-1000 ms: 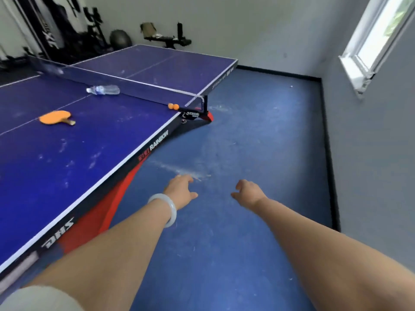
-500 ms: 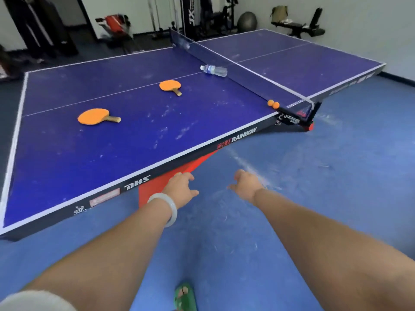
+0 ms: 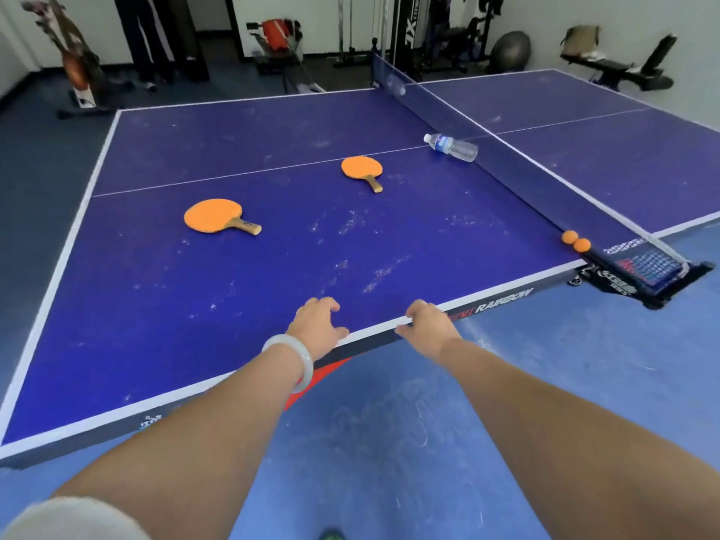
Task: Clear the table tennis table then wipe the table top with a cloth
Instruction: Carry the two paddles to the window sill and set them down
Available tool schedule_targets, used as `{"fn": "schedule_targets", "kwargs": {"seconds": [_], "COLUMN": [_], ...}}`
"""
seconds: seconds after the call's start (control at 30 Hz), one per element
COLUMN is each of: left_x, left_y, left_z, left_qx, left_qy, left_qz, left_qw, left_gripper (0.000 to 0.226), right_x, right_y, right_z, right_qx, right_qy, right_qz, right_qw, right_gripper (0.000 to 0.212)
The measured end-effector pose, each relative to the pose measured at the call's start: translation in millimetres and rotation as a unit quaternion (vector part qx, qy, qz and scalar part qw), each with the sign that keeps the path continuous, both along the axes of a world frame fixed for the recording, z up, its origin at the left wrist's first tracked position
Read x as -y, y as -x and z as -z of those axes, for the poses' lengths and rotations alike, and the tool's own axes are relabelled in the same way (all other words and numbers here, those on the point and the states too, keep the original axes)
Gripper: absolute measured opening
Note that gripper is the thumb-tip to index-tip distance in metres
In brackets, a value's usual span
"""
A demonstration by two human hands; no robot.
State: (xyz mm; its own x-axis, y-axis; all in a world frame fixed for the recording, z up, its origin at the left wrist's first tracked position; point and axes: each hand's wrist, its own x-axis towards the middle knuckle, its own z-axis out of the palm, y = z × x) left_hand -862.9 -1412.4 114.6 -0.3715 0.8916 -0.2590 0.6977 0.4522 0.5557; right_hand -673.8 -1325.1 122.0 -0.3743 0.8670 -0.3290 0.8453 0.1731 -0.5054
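Head view: the blue counter (image 3: 156,305) fills most of the frame, its top streaked with pale dust smears in the near half. A net (image 3: 545,192) crosses it from the far side to a clamp post at the right. On the near half lie two orange paddles. The near paddle (image 3: 214,215) lies left of centre and the far paddle (image 3: 360,167) further in, just short of the white centre line. A clear bottle (image 3: 452,146) lies on its side against the net. Two orange balls (image 3: 570,236) sit touching each other at the foot of the net, near the counter's right edge.

Beyond the counter stand gym machines, a grey exercise ball (image 3: 510,50) and a weight bench (image 3: 619,70). Blue floor (image 3: 389,442) lies open below and to the right of the counter's near edge.

The left hand (image 3: 317,325), with a pale bracelet (image 3: 300,356) at the wrist, is just inside that edge. The right hand (image 3: 426,323) is over the white border line beside it. Both have loosely curled fingers and hold nothing. Whether they touch the surface cannot be told. The paddles are well ahead of both hands. The bottle and balls are far off to the right.
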Motion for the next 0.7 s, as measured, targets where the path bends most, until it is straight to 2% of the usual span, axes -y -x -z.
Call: {"fn": "schedule_targets", "kwargs": {"seconds": [0.37, 0.7], "left_x": [-100, -242], "left_y": [60, 59], "left_z": [16, 37], "left_qx": [-0.002, 0.012], "left_qy": [0.015, 0.037], "left_qz": [-0.071, -0.157], "left_qw": [0.997, 0.987], "left_gripper": [0.046, 0.049], "right_x": [-135, -305], "right_y": [71, 112], "right_z": [22, 52], "right_qx": [0.024, 0.009], "right_qy": [0.000, 0.044], "right_qz": [-0.068, -0.102], "right_qw": [0.997, 0.994], "right_gripper": [0.041, 0.045]}}
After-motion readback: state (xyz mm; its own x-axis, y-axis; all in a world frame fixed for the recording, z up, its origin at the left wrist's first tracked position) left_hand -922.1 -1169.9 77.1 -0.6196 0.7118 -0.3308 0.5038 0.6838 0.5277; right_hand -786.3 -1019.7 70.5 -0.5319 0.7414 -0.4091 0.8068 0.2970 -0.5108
